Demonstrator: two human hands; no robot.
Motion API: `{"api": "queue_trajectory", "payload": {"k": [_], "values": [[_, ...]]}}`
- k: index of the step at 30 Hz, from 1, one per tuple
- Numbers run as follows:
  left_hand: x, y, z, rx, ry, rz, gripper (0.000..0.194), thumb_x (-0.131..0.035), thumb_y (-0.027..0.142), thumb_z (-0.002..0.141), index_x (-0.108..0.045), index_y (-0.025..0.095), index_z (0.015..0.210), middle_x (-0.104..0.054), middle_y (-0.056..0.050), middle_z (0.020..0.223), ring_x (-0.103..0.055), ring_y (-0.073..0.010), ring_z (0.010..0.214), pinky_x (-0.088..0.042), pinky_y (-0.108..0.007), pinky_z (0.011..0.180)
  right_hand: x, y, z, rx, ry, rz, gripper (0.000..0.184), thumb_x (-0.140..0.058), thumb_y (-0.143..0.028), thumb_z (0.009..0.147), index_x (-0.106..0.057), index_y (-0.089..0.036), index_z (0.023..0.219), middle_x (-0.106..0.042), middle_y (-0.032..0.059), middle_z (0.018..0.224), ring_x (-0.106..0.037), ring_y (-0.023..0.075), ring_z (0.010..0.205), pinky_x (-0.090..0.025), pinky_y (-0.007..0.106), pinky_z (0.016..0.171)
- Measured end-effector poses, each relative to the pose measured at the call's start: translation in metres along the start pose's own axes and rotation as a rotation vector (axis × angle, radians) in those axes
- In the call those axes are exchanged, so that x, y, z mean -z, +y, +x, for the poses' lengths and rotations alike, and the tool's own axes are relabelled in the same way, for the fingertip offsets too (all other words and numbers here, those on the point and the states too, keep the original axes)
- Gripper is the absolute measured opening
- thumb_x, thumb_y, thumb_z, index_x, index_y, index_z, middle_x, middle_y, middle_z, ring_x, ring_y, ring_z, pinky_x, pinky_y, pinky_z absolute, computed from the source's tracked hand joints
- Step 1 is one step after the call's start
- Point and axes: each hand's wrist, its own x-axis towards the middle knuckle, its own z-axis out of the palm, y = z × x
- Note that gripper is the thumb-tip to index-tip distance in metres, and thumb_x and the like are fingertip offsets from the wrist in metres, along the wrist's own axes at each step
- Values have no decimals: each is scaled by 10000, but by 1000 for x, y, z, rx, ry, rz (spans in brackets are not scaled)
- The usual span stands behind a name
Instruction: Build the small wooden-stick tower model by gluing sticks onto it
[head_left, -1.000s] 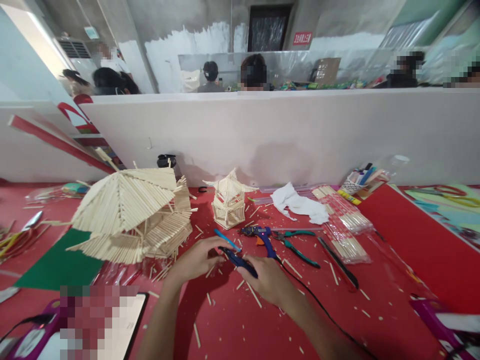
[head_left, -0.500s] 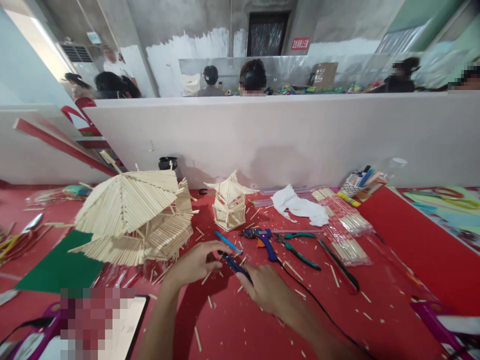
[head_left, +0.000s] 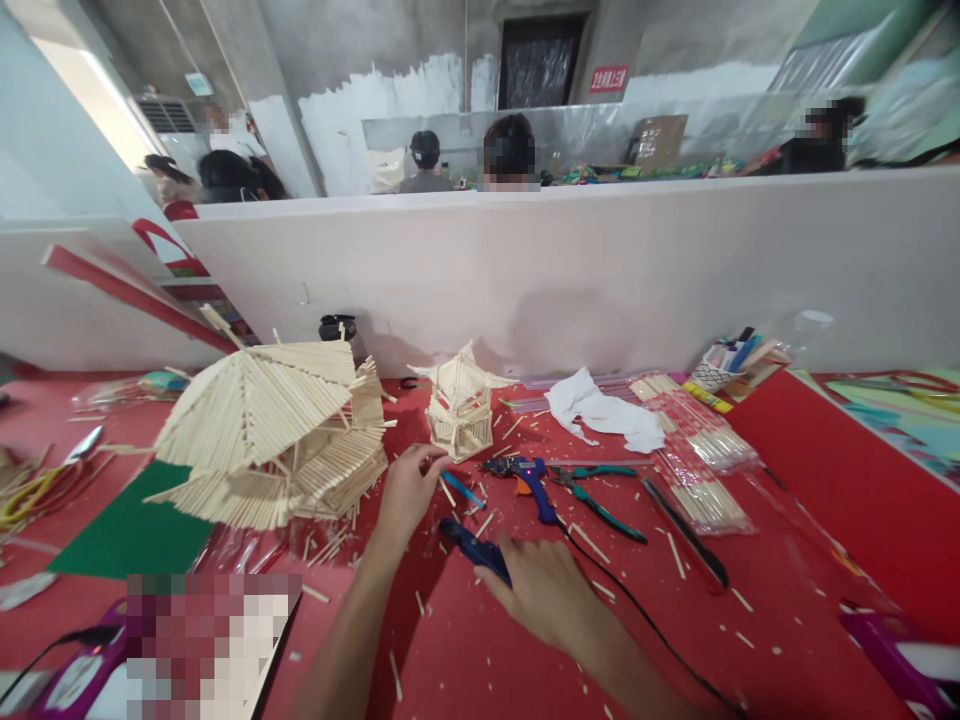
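Note:
In the head view my left hand [head_left: 409,492] is by the base of a small hexagonal pavilion [head_left: 459,415] built of pale wooden sticks. Its fingers are curled together at the upper end of a blue pen-like stick [head_left: 466,492]; what they pinch, if anything, is too small to make out. My right hand [head_left: 536,590] grips a dark blue hand tool [head_left: 472,548] low over the red table, its head pointing up and left. The tool's exact kind is unclear, as my fingers cover its rear. On the left stands a larger stick pavilion [head_left: 262,430] with a broad roof.
A blue glue gun [head_left: 531,485] with a black cord, green-handled pliers [head_left: 604,510] and a black-handled knife-like tool [head_left: 686,535] lie to the right. Behind them are white tissue [head_left: 600,412] and packs of sticks [head_left: 694,440]. Stick scraps litter the red table [head_left: 450,660]. A white partition [head_left: 615,250] rises behind.
My left hand has moved up and away from the blue tool's tip, towards the small pavilion's base. My right hand keeps hold of the tool, slightly lower. The view has shifted a little.

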Motion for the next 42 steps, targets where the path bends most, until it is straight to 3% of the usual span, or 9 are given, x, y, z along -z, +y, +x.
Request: {"api": "queue_trajectory", "payload": {"k": [18, 22, 28, 33, 37, 42], "values": [[0, 13, 9, -20, 100, 62, 166, -596, 311, 854, -704, 190, 820, -699, -55, 871, -631, -192, 839, -448, -298, 791, -8, 3, -1, -5, 21, 4, 524, -376, -524, 948, -644, -115, 1135, -716, 211, 961, -686, 336, 889, -462, 407, 764], [0, 14, 9, -2, 104, 43, 170, -592, 309, 855, -701, 185, 812, -695, -55, 867, -630, -190, 833, -449, -296, 796, -16, -1, -3, -30, 36, 7, 545, -416, -533, 932, -633, -102, 1185, -691, 232, 1056, -656, 355, 972, -455, 448, 827], [-1, 16, 9, 11, 103, 19, 179, -601, 319, 852, -703, 176, 815, -687, -55, 866, -627, -179, 795, -459, -286, 768, -24, -6, -2, 6, 106, -14, 572, -505, -521, 888, -612, -80, 1235, -614, 254, 1227, -548, 402, 1142, -342, 566, 993], [-2, 16, 9, 23, 107, 5, 198, -604, 339, 854, -707, 174, 816, -673, -46, 824, -607, -162, 729, -455, -268, 713, -37, -10, 0, -11, 138, 9, 576, -538, -437, 875, -547, -70, 1318, -518, 258, 1365, -470, 404, 1244, -319, 570, 1033], [-2, 17, 8, 18, 104, -9, 201, -607, 345, 851, -708, 174, 818, -673, -43, 825, -606, -157, 712, -454, -262, 689, -42, -12, 1, 26, 173, -6, 491, -544, -375, 876, -583, -75, 1263, -570, 252, 1295, -515, 394, 1178, -363, 558, 995], [-2, 17, 8, -3, 119, -25, 175, -614, 320, 840, -709, 176, 815, -684, -44, 825, -617, -158, 726, -461, -261, 702, -31, -7, 5, 71, 299, -4, 401, -615, -404, 844, -619, -116, 1123, -639, 188, 1101, -579, 347, 998, -444, 491, 863]]}}
